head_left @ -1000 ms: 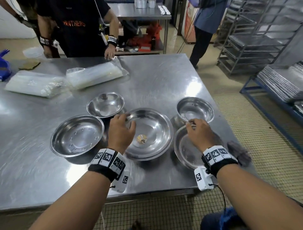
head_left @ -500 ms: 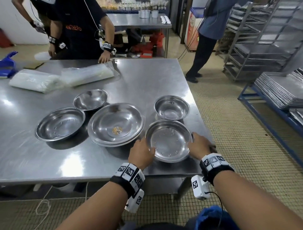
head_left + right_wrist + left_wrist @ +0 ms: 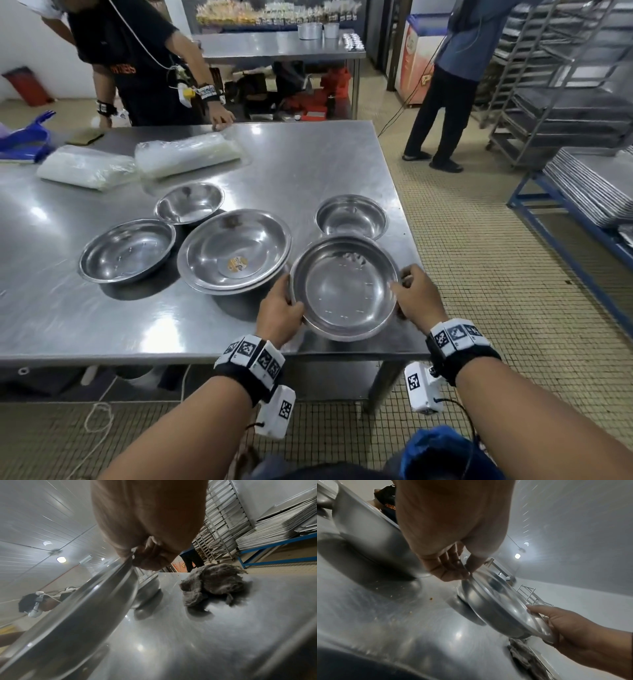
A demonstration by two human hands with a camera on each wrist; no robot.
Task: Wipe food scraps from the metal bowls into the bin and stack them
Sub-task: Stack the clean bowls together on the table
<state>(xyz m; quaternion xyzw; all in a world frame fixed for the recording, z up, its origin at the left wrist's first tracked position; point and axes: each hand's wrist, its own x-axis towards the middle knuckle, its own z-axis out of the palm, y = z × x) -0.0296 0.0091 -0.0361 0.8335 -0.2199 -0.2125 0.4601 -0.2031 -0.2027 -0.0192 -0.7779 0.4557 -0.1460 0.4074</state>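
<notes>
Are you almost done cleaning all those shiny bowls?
Not nearly. Nothing looks stacked or wiped yet. Left hand and right hand grip the nearest round metal bowl, tilting it up. The big middle bowl still holds an orange scrap; the grey rag lies unused.

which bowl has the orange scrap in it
The large bowl in the middle, left of the bowl both hands hold. A round orange scrap lies on its bottom; the other bowls show none.

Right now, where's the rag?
The rag lies on the table in the right wrist view, just right of the bowl and right hand; the head view hides it.
</notes>
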